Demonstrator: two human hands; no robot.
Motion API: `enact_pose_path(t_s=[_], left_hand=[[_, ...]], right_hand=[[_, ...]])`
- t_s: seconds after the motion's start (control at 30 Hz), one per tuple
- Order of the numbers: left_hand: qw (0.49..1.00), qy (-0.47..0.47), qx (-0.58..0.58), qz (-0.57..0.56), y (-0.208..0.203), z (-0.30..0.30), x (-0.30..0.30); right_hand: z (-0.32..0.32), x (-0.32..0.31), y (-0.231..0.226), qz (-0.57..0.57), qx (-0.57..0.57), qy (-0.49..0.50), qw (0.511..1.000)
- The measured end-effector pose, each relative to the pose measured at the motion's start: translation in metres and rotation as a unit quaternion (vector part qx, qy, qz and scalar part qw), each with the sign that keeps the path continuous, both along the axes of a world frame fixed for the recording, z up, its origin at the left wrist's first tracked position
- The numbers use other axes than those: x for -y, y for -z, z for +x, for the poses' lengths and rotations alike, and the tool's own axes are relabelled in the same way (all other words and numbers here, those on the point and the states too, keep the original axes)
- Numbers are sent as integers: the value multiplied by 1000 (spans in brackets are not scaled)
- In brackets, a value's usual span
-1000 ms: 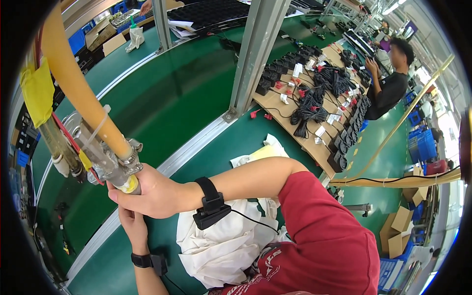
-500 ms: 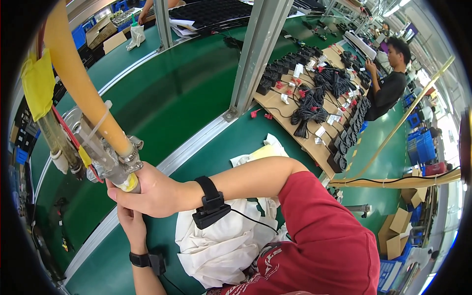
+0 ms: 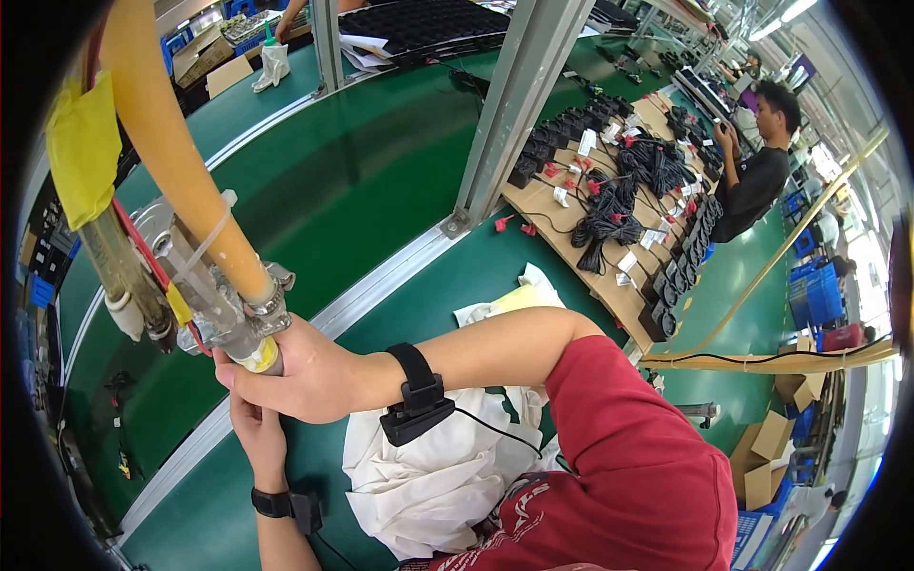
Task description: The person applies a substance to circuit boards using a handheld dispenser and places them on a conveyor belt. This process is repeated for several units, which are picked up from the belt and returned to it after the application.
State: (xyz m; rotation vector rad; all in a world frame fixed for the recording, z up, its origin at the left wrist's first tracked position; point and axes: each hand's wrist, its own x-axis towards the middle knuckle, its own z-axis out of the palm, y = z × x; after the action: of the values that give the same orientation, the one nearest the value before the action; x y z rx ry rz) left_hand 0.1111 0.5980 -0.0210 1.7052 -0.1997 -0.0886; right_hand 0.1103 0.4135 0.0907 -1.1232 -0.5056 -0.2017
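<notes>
An orange hose (image 3: 186,143) comes down from the upper left and ends in a clear tubular fitting (image 3: 186,257), held by a metal clamp. My right hand (image 3: 300,376) is wrapped round the fitting's lower end, beside a band of yellow tape (image 3: 257,354). Directly beneath it, my left hand (image 3: 257,438) is raised with fingers bent up toward the tube's end. Whatever those fingers hold is hidden behind my right hand. Both wrists wear black straps with small boxes. A crumpled white cloth (image 3: 419,476) lies on the green bench close to my right forearm.
A metal post (image 3: 519,114) rises from the rail (image 3: 381,281) crossing the green surface. Cardboard (image 3: 533,205) at right carries several coiled black cables (image 3: 609,209) and adapters. Beyond it, a person (image 3: 757,171) in black stands. A pale cloth (image 3: 509,297) lies past my right forearm.
The whole view has shifted slightly, so the surroundings sit a little lower and farther right. Both hands keep nearly the same pose at the fitting.
</notes>
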Motion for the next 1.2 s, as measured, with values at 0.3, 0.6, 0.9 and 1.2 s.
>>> enact_pose_path(t_s=[0.3,0.6,0.9,1.2], left_hand=[[1000,-12,14,17,-4,-2,4],[999,-13,39,12,7,2,0],[1000,-1,5,17,-4,-2,2],[999,27,-20,-8,-14,2,9]], right_hand=[[2,-1,2,-3,16,16,1000],[-3,1,-4,20,-49,-34,998],[-2,0,-2,20,-24,-14,999],[-3,2,-4,8,-32,-27,999]])
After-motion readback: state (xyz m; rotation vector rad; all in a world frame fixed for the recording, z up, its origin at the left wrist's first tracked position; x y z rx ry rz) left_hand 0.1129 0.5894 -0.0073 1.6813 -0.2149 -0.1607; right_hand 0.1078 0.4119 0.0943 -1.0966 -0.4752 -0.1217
